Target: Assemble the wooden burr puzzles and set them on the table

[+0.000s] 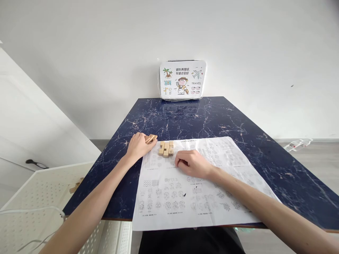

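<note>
My left hand is closed around notched wooden puzzle pieces just off the top left corner of a printed paper sheet. To its right, several more notched wooden blocks lie side by side on the sheet. My right hand rests on the paper right of these blocks, its fingers curled inward. Whether anything is under those curled fingers is hidden. The sheet carries rows of small grey diagrams and covers the near part of the dark blue marbled table.
A white cartoon-printed case stands at the table's far edge against the wall. On the left, below the tabletop, a white perforated rack holds a wooden piece and a white cable. A clear plastic wrapper lies beyond the right edge.
</note>
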The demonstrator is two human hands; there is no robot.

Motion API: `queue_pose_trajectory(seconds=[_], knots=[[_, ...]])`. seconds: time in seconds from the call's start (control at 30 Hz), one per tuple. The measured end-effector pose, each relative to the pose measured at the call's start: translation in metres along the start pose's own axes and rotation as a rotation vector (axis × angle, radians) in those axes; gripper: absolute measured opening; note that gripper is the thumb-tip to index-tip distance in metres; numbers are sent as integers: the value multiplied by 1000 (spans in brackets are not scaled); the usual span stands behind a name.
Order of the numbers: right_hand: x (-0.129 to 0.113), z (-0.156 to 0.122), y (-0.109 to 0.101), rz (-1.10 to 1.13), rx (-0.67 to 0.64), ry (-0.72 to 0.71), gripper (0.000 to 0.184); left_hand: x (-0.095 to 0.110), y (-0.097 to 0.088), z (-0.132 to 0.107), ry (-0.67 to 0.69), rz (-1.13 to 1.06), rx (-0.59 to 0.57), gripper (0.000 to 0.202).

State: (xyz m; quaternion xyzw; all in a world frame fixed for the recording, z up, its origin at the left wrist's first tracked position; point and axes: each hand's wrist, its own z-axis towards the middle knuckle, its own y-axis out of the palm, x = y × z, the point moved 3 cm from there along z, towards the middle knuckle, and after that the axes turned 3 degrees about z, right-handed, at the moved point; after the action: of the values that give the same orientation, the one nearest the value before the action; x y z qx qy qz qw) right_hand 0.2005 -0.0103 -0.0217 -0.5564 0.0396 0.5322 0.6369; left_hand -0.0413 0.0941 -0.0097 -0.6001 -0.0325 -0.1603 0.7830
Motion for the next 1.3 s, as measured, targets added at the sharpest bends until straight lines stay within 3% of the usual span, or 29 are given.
queue_pose_trajectory(seconds=[0.33, 0.83, 1.3], knots=[[-1, 0, 0, 16, 4, -2, 26, 10, -8, -4, -2, 52, -65, 39], [-2, 0, 0, 20, 3, 17, 25, 7, -8, -4, -58, 117, -112, 26], [-1, 0, 0, 17, 7, 4, 25, 11, -17, -7, -52, 202, -24, 42]])
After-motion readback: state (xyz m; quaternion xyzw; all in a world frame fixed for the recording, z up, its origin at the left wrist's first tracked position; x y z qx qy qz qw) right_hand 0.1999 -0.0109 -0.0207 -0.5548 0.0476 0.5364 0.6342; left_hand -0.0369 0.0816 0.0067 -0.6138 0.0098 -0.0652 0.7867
